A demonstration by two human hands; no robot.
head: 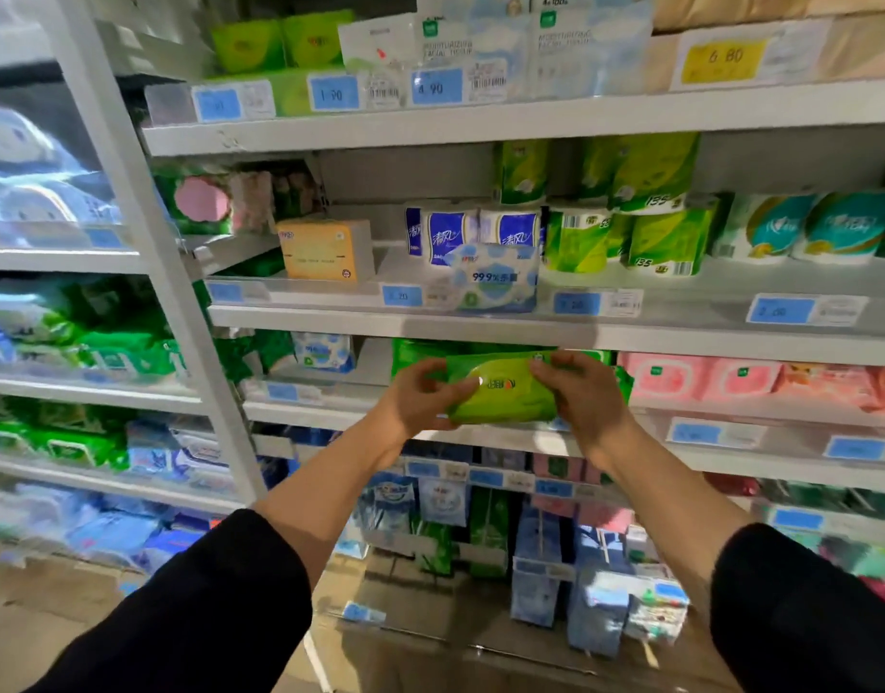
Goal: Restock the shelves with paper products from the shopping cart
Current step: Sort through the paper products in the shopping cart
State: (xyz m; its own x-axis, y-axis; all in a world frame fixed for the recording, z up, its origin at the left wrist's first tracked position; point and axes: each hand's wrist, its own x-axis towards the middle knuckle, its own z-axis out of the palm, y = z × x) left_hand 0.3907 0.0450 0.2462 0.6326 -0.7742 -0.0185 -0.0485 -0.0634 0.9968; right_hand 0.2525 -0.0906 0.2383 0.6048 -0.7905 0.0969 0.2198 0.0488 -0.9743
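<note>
At the front of the third shelf (480,432) down, a green pack of wipes (505,395) is held level between both hands, its printed label upside down. The left hand (425,397) is clamped on the pack's left end and the right hand (580,392) on its right end, fingers wrapped over the top edge. Just behind it lies more green stock (420,350) of the same kind, with pink packs (680,375) to the right, so this pack looks close to its slot but is not yet set down. Shelves above carry toilet rolls (650,237), an orange tissue pack (318,250) and a blue wipes pack (495,277), with clear gaps between them. No shopping cart shows, so I cannot tell how much is left to restock.
</note>
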